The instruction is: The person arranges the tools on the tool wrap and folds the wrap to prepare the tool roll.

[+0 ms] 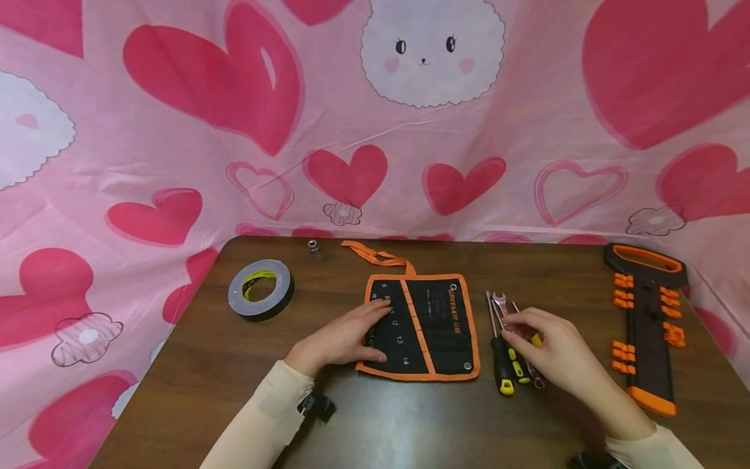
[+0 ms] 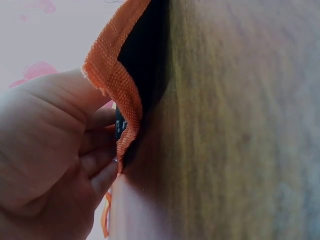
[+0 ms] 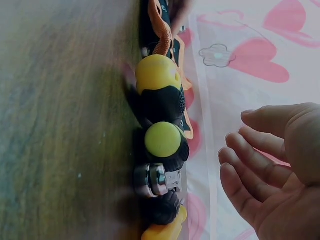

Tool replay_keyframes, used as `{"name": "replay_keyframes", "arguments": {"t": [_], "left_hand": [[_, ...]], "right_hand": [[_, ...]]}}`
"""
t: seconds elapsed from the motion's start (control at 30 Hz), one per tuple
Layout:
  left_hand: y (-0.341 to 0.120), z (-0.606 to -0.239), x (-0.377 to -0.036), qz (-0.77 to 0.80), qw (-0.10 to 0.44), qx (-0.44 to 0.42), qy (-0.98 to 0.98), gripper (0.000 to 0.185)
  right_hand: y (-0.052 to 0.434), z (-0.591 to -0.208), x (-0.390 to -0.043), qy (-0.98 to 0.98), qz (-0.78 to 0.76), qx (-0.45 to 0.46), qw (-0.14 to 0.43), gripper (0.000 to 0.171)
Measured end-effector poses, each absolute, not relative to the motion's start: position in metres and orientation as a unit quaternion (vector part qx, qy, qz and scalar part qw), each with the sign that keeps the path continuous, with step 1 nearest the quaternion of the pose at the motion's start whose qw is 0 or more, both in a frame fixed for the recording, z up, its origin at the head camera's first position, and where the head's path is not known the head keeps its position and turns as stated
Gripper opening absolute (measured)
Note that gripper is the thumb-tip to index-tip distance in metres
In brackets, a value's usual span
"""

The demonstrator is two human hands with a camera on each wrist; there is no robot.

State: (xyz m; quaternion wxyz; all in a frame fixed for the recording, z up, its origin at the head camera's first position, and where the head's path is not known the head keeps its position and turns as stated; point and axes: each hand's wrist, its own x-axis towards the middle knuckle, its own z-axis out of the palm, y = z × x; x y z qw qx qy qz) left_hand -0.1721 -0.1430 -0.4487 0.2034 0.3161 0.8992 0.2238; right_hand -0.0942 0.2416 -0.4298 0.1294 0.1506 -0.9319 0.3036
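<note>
From where I stand, the pouch (image 1: 442, 326) lies in the middle of the table (image 1: 410, 423), black with orange edging, its strap (image 1: 381, 258) trailing off the far side. The left hand (image 1: 346, 335) rests on the pouch's left part, thumb and fingers spread apart, beside a printed column of numbers; the left wrist view shows part of the orange edge bowed up off the wood.

The right hand (image 1: 553, 345) hangs over the tools just right of the pouch, well apart from the left one. Its fingers bend loosely, with nothing between them and the thumb. Under it lie a screwdriver (image 1: 502, 365) with a black and yellow handle and a wrench (image 1: 538, 379).

Tape (image 1: 282, 286) and a small socket (image 1: 314, 247) sit to the left, a black and orange rack (image 1: 650, 339) to the far right. Behind hangs a pink cloth (image 1: 328, 85) with hearts.
</note>
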Motion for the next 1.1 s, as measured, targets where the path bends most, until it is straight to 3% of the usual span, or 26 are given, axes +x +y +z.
{"name": "replay_keyframes", "arguments": {"t": [0.9, 1.1], "left_hand": [[-0.144, -0.451, -0.173, 0.224, 0.194, 0.32, 0.9, 0.094], [-0.144, -0.451, -0.172, 0.228, 0.196, 0.318, 0.899, 0.094]], "right_hand": [[0.241, -0.443, -0.066, -0.945, 0.311, 0.075, 0.069, 0.012], [0.236, -0.449, -0.064, -0.945, 0.3, 0.084, 0.104, 0.016]]}}
